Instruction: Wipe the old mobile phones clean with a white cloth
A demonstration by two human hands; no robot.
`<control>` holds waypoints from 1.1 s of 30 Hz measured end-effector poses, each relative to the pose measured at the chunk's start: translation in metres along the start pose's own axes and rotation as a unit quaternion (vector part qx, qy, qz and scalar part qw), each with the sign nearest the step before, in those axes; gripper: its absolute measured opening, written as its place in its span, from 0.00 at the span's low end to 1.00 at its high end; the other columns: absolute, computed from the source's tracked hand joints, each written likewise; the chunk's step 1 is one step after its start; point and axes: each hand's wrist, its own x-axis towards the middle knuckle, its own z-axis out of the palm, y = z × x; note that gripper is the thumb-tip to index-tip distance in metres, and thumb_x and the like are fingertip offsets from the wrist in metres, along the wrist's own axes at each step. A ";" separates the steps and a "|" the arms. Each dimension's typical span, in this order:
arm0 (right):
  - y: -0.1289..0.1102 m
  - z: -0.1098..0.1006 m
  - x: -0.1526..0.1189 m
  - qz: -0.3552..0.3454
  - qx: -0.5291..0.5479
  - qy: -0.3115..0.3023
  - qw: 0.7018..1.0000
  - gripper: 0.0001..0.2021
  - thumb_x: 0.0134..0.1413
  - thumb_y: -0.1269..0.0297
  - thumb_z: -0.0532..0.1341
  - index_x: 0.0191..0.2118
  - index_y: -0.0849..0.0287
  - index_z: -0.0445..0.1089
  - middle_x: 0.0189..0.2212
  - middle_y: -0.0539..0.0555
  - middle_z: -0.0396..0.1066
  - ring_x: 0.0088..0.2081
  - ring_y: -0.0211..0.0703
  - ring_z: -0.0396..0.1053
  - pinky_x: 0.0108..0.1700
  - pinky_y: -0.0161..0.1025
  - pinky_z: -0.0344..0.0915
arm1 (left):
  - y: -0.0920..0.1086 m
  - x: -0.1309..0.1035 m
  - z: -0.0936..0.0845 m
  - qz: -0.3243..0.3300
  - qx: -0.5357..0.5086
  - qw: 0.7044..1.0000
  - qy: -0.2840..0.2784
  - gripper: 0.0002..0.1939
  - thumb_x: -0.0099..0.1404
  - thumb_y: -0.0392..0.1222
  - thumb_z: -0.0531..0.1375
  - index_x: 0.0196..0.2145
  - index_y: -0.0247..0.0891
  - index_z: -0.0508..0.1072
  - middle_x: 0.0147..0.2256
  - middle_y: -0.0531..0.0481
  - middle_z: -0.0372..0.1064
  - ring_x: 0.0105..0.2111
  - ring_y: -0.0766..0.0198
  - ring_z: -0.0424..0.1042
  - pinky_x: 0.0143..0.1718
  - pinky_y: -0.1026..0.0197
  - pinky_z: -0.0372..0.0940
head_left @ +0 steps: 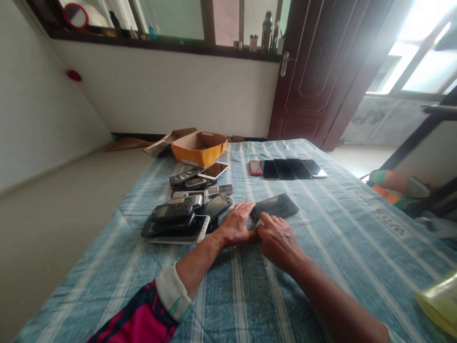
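A dark smartphone (276, 206) lies slantwise on the striped cloth, screen up. My left hand (237, 224) grips its near left end, fingers over the edge and thumb stretched toward my right hand. Closed, my right hand (278, 238) presses on the phone's near end with a small white wipe (260, 222) pinched in the fingers; most of the wipe is hidden. Left of my left hand is a heap of old phones, with a black keypad phone (172, 211) on top and a white-edged smartphone (202, 229) underneath.
An orange cardboard box (200, 150) with its lid open stands at the far left of the covered bed (214, 295). Several dark smartphones (285, 169) lie in a row beyond my hands, beside a small pink-framed device (255, 167). Yellow plastic (441, 305) lies at the right edge.
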 end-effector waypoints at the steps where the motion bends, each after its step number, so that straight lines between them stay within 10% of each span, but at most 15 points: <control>1: 0.001 0.000 0.000 -0.001 0.006 0.001 1.000 0.10 0.55 0.74 0.54 0.31 0.59 0.73 0.40 0.57 0.68 0.38 0.44 0.64 0.38 0.40 0.55 | 0.001 0.000 -0.001 0.000 -0.001 1.000 0.000 0.39 0.48 0.45 0.67 0.57 0.37 0.61 0.58 0.40 0.61 0.59 0.48 0.60 0.62 0.48 0.54; 12: 0.039 -0.008 -0.004 0.143 0.027 0.016 0.989 0.14 0.56 0.77 0.52 0.34 0.57 0.74 0.37 0.55 0.68 0.37 0.41 0.64 0.36 0.37 0.54 | 0.006 0.000 -0.002 -0.012 0.008 1.000 0.014 0.34 0.54 0.49 0.66 0.55 0.36 0.63 0.56 0.40 0.64 0.58 0.50 0.62 0.60 0.50 0.56; 22: 0.007 0.004 -0.001 0.057 0.018 0.060 0.996 0.11 0.60 0.73 0.53 0.34 0.60 0.72 0.37 0.57 0.70 0.40 0.45 0.63 0.41 0.39 0.54 | 0.002 0.003 0.010 -0.009 0.024 0.998 0.051 0.28 0.57 0.48 0.64 0.53 0.38 0.65 0.53 0.42 0.67 0.55 0.52 0.65 0.58 0.50 0.59; 33: 0.070 0.012 0.004 0.225 0.026 0.058 0.972 0.19 0.60 0.76 0.49 0.46 0.58 0.74 0.43 0.58 0.70 0.56 0.49 0.59 0.50 0.38 0.58 | 0.008 0.002 0.003 -0.010 0.020 0.998 0.053 0.29 0.55 0.48 0.67 0.52 0.37 0.66 0.52 0.41 0.68 0.54 0.50 0.65 0.57 0.50 0.59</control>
